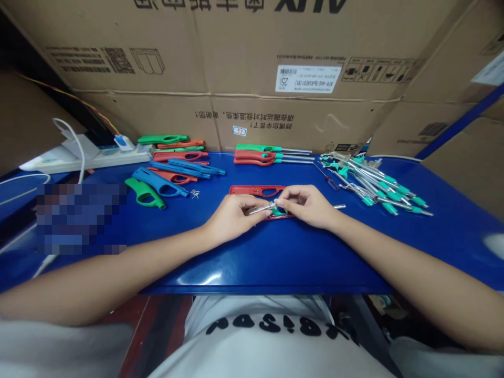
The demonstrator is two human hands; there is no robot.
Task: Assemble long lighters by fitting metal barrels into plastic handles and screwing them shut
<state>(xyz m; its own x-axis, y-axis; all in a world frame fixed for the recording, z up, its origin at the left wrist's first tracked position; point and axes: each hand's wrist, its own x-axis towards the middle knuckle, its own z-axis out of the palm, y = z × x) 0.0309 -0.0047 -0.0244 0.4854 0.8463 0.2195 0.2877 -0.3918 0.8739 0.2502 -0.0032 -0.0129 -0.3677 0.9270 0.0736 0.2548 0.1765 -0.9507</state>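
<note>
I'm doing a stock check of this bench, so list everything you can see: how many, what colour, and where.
table: one, blue, under everything
cardboard boxes: several, brown, stacked behind the table
power strip: one, white, back left
handle shells: loose pile, green, red and blue, back left
screws: a few, silver, beside that pile
assembled lighters: three, one green and two red, back centre
tube pile: many, silver with teal ends, right
red shell: one, lying under the hands
metal tube: one, silver, held over the red shell
left hand: pinching the tube's left end
right hand: gripping the tube further right
</note>
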